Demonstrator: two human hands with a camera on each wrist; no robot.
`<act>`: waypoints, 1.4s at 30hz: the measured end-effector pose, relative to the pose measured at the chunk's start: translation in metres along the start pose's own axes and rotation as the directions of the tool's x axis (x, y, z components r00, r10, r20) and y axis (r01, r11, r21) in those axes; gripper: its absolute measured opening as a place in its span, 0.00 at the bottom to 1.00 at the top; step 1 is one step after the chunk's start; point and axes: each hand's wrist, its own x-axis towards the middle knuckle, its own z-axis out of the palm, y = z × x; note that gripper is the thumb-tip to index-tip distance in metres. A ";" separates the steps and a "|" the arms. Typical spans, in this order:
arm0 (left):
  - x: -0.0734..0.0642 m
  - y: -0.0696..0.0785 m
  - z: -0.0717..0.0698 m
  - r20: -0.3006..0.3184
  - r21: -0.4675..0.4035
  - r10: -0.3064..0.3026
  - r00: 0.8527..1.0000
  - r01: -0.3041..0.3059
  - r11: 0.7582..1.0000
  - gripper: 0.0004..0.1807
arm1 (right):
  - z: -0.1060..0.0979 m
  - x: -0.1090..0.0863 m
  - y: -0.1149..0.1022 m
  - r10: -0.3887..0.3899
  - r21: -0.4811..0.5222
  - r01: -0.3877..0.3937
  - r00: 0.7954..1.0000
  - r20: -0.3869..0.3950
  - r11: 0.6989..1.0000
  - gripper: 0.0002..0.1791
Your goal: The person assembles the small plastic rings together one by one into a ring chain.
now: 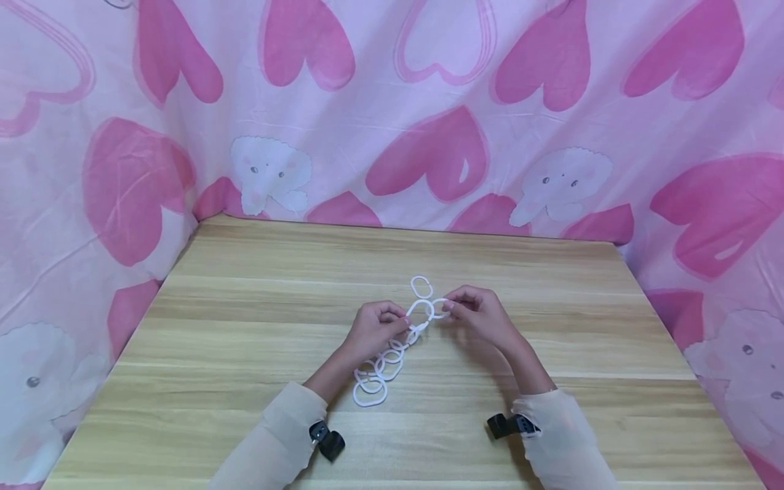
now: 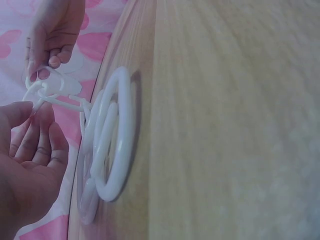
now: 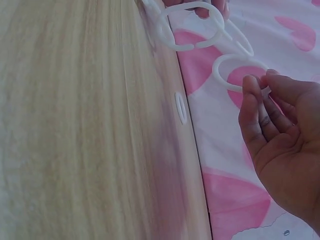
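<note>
A chain of white oval plastic rings [image 1: 390, 356] trails over the table from between the hands toward the near left. My left hand [image 1: 378, 329] pinches a ring [image 1: 420, 302] at the chain's upper end between thumb and fingers. Another white ring [image 3: 220, 61] is pinched by my right hand [image 1: 480, 312]; in the head view it meets the left hand's ring, though I cannot tell whether the two are linked. One loose ring [image 1: 422, 286] lies flat on the table just beyond the hands. In the left wrist view, several chain rings [image 2: 112, 145] overlap on the wood.
The wooden table [image 1: 245, 299] extends to both sides of the hands. A pink curtain [image 1: 343, 116] with hearts and white animal figures hangs along its back and sides. Each wrist wears a black camera on a strap, the left camera [image 1: 331, 445] near the table's front.
</note>
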 end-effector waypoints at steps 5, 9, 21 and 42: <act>0.000 0.001 0.000 -0.013 -0.007 0.004 1.000 -0.004 1.000 0.06 | -0.001 -0.003 -0.002 -0.007 -0.018 0.007 1.000 0.006 1.000 0.11; 0.000 0.000 0.000 -0.021 -0.016 0.006 1.000 -0.006 1.000 0.06 | -0.001 -0.006 -0.001 -0.016 -0.019 0.016 1.000 0.012 1.000 0.10; 0.002 0.000 0.000 -0.056 -0.033 -0.008 0.998 0.006 0.999 0.07 | 0.003 -0.011 0.000 -0.068 0.020 0.067 0.997 0.039 0.998 0.10; -0.001 0.002 0.001 -0.031 -0.020 -0.007 1.000 0.007 1.000 0.05 | 0.012 -0.012 0.000 -0.090 0.037 0.088 0.995 0.051 0.995 0.09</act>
